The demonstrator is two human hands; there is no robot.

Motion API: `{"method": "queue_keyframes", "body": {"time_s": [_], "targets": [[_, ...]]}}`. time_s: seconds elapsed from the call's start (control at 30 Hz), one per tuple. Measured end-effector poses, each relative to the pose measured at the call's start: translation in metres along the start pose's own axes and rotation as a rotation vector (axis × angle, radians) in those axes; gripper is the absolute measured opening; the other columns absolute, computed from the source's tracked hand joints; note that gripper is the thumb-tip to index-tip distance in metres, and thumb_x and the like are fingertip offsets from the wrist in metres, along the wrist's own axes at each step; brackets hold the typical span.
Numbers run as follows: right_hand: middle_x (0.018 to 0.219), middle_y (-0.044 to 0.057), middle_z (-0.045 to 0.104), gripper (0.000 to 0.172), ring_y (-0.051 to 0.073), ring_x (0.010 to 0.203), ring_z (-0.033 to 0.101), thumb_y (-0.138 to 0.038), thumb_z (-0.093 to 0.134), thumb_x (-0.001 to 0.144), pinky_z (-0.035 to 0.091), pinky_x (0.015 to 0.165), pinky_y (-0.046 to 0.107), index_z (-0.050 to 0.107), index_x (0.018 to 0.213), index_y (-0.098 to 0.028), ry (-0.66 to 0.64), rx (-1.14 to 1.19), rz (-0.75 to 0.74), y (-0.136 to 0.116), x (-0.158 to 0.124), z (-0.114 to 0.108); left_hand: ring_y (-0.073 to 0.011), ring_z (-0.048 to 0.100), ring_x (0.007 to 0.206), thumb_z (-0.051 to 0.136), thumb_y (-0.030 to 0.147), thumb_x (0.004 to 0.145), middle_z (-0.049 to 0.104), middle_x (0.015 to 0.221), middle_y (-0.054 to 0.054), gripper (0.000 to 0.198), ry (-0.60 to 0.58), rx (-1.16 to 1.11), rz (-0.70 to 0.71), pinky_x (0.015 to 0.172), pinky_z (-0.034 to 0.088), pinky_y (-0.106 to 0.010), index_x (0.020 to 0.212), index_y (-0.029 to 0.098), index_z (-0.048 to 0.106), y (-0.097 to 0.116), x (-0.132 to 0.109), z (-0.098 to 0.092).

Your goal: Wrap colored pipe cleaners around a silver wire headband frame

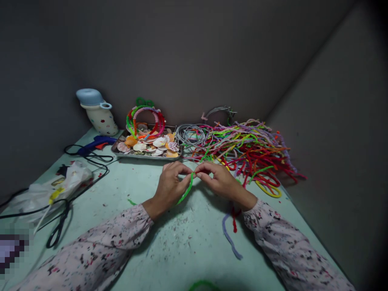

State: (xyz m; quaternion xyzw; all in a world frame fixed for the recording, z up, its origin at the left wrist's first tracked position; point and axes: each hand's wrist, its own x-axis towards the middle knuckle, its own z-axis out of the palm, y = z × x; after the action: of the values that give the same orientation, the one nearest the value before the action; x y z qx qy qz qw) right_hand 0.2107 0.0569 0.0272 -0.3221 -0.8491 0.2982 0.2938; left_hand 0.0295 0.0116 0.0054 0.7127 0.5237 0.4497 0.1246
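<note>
Above the middle of the table, my left hand [171, 184] pinches a bright green pipe cleaner [187, 193] between thumb and forefinger. The strand hangs down in a curve below those fingertips. My right hand [220, 182] is closed in a pinch at the strand's upper end, its fingertips meeting those of the left. Whatever lies right between the fingertips is too small to make out. A lilac pipe cleaner [230, 238] and a red one [234, 222] lie near my right wrist.
Behind my hands a metal tray [145, 157] holds shells, with colourful wrapped hoops [163, 119] on them. Coiled grey wire [190, 135] and a pipe cleaner heap [254, 145] lie to the right. At left are a bottle [101, 119], blue glue gun [93, 144], black cable [57, 230] and plastic bag [74, 178].
</note>
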Motion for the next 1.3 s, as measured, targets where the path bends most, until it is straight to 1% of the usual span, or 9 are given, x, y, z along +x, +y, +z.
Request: {"method": "queue_keyframes", "body": {"time_s": [0.13,0.37,0.6,0.8,0.93,1.3], "targets": [[0.082,0.001,0.065,0.012,0.015,0.078,0.057,-0.013,0.054,0.087,0.042,0.073,0.028,0.065,0.088,-0.019,-0.006,-0.004,0.0,0.001,-0.0006,0.0002,-0.0181,0.06,0.08,0.063,0.026,0.084,0.066,0.077,-0.001,0.01,-0.015,0.005,-0.025,0.081,0.042,-0.035,0.077,0.02,0.066,0.0006,0.0003,-0.0005],[0.086,0.002,0.066,0.012,0.015,0.08,0.058,-0.014,0.055,0.086,0.043,0.074,0.029,0.065,0.09,-0.019,0.004,-0.009,0.003,0.0066,-0.0007,0.0004,-0.0185,0.061,0.082,0.064,0.027,0.083,0.068,0.08,-0.002,0.008,-0.002,0.001,-0.021,0.081,0.043,-0.035,0.081,0.021,0.069,-0.0012,-0.0004,0.001],[0.083,0.002,0.067,0.013,0.015,0.078,0.058,-0.014,0.054,0.086,0.043,0.073,0.029,0.066,0.089,-0.019,-0.001,-0.009,-0.005,0.0028,-0.0004,0.0007,-0.0182,0.061,0.081,0.062,0.024,0.084,0.067,0.077,-0.001,0.009,-0.018,0.028,-0.026,0.08,0.043,-0.035,0.078,0.02,0.067,0.0016,0.0004,-0.0004],[0.085,0.002,0.067,0.014,0.016,0.079,0.059,-0.014,0.054,0.087,0.043,0.074,0.029,0.066,0.09,-0.02,-0.004,-0.009,-0.009,0.0055,-0.0005,0.0013,-0.018,0.061,0.08,0.062,0.022,0.083,0.067,0.077,-0.001,0.008,-0.029,0.031,-0.035,0.078,0.042,-0.035,0.078,0.02,0.068,0.0003,0.0016,0.0002],[0.086,0.002,0.067,0.012,0.015,0.081,0.058,-0.015,0.055,0.087,0.043,0.075,0.028,0.066,0.091,-0.02,0.003,-0.014,-0.009,0.0076,-0.0006,0.0009,-0.018,0.061,0.081,0.062,0.023,0.084,0.068,0.08,-0.001,0.008,-0.038,0.016,-0.042,0.079,0.042,-0.035,0.081,0.02,0.068,-0.0004,0.0019,0.0008],[0.084,0.001,0.068,0.014,0.015,0.079,0.059,-0.014,0.055,0.086,0.043,0.074,0.028,0.067,0.089,-0.02,-0.012,-0.009,-0.018,0.0053,-0.0014,0.0023,-0.0173,0.058,0.078,0.058,0.024,0.086,0.065,0.076,-0.001,0.013,-0.073,0.045,-0.054,0.076,0.041,-0.033,0.077,0.019,0.067,-0.0001,0.001,0.0005]]}}
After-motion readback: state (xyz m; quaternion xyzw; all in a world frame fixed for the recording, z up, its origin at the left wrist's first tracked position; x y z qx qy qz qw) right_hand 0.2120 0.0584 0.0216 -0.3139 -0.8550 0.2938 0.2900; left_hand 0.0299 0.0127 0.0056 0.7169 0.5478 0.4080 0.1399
